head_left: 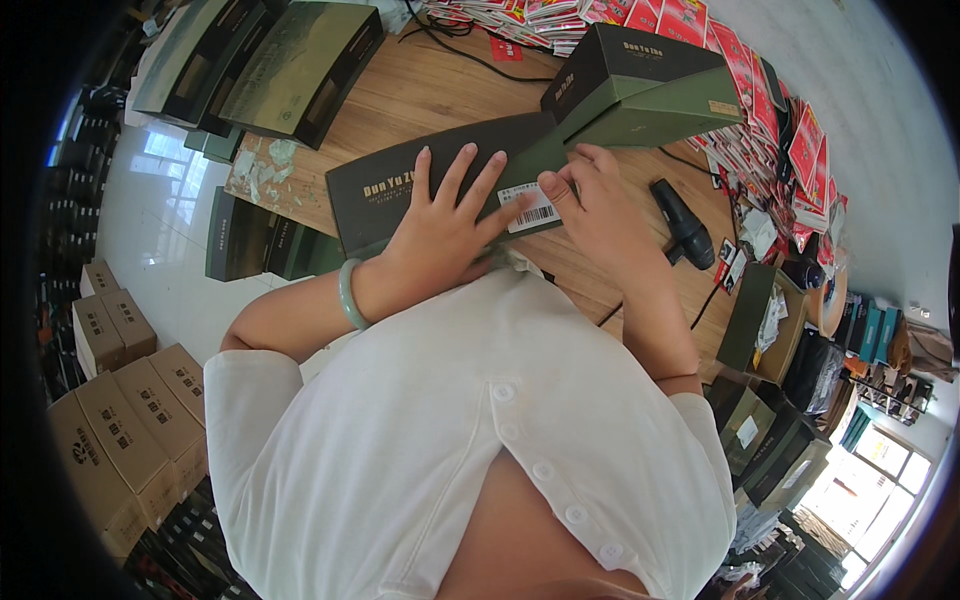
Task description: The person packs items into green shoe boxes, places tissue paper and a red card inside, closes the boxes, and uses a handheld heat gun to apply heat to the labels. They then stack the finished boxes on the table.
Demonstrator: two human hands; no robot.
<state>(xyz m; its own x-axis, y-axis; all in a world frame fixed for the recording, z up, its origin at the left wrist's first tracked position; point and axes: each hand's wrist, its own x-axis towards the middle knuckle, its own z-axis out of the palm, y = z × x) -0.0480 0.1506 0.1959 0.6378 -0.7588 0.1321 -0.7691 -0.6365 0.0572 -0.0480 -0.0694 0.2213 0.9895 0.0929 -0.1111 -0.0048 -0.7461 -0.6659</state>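
Observation:
A long dark box (pixel 375 190) with a green side lies on the wooden table in front of me. My left hand (pixel 440 215), with a pale green bangle at the wrist, rests on it with fingers spread. One blurred fingertip of that hand touches a white barcode label (pixel 530 207) on the box's green part. At the label's right end is my right hand (pixel 600 200), its fingers bent inward and the thumb near the label's edge. Whether anything is between those fingers is hidden. Just beyond stands a second black and green box (pixel 650 95), touching the first.
A black hair dryer (pixel 683 225) lies to the right, with cables around it. Red printed packets (pixel 690 20) pile along the far and right edges. More green boxes (pixel 300 70) stack at the far left, above torn backing scraps (pixel 268 172). Brown cartons (pixel 150 420) sit on the floor.

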